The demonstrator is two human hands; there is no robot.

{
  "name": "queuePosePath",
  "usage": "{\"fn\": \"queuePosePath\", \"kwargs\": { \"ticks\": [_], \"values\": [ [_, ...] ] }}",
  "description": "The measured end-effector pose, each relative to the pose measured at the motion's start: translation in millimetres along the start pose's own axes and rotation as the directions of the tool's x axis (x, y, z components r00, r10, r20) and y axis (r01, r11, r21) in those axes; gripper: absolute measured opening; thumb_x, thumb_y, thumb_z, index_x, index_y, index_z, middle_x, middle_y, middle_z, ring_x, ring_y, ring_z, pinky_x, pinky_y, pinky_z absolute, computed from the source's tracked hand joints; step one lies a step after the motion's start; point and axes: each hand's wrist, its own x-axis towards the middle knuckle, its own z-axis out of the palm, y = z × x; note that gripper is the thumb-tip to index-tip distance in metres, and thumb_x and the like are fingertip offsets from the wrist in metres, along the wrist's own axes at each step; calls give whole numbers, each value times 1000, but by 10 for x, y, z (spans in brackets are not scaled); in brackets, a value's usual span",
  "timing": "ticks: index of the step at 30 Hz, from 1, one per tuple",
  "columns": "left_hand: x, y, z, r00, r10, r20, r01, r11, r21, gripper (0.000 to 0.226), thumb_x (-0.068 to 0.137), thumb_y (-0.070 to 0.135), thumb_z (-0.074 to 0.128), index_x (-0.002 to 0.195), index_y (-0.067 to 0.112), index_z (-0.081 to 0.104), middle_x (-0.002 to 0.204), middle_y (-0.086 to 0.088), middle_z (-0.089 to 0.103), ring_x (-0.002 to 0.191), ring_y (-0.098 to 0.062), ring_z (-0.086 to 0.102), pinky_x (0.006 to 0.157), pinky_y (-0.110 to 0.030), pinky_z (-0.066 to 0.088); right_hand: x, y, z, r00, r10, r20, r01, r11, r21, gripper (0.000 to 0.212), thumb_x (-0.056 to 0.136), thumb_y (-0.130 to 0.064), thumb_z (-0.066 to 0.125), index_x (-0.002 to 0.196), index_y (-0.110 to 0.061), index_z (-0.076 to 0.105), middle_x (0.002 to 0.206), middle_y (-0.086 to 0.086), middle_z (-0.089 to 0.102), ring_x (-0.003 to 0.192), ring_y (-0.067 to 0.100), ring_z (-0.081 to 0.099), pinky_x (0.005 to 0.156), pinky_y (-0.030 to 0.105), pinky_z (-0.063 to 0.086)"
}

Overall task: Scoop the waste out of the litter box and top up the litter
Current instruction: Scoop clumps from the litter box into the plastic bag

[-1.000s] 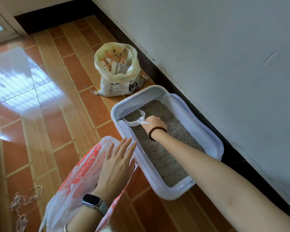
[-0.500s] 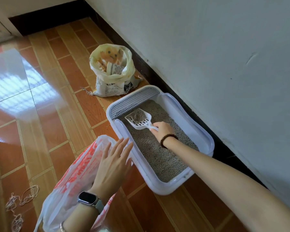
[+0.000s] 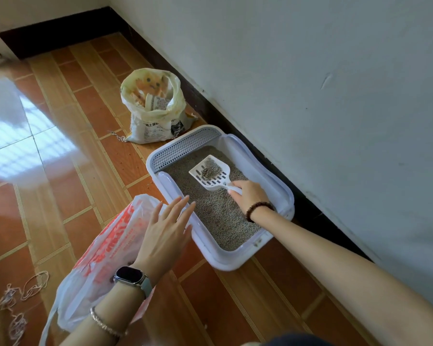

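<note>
Head view: a grey clump (image 3: 208, 171) is being held on a white slotted plastic scoop (image 3: 218, 180), gripped at its handle by the right hand (image 3: 250, 196) above the pale rectangular plastic litter box (image 3: 224, 261). The left hand (image 3: 165, 233) is being held flat and empty over a red-printed white plastic bag (image 3: 105, 250). Scooping appears in hand; a level carry to the bag is being called for next.

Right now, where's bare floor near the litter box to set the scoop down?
Bare tiles lie left of the litter box, between the litter bag and the red-printed plastic bag. More lie past the box's near end. Crowded: the left hand fills the gap between plastic bag and box; the wall side sits close to the baseboard.
</note>
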Motion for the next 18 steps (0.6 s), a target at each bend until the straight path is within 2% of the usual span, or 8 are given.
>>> {"fn": "queuePosePath", "kwargs": {
  "ticks": [6, 10, 18],
  "values": [
    [-16, 51, -88, 1000, 14, 2, -14, 1000, 17, 55, 87, 29, 63, 139, 19, 46, 146, -4, 44, 136, -21, 39, 112, -49, 28, -177, 16, -63, 998, -24, -65, 21, 999, -37, 24, 91, -31, 60, 113, -24, 68, 90, 0, 70, 68, 11, 55, 47, 16, 32],
    [-58, 88, -133, 999, 40, -33, -39, 999, 33, 54, 86, 28, 66, 136, 17, 50, 143, -6, 48, 134, -23, 42, 110, -50, 31, -271, 8, -132, 997, -26, -79, 21, 998, -53, 24, 92, -31, 58, 113, -25, 67, 92, 2, 69, 70, 14, 56, 53, 19, 37],
    [-147, 113, -149, 995, 90, -54, -85, 993, 80, 53, 82, 28, 70, 131, 15, 55, 138, -7, 54, 130, -25, 47, 107, -53, 34, -397, 9, -148, 997, 3, -80, -6, 999, -35, 25, 92, -33, 58, 114, -26, 66, 93, 2, 69, 74, 16, 60, 55, 22, 42]
  ]
}}
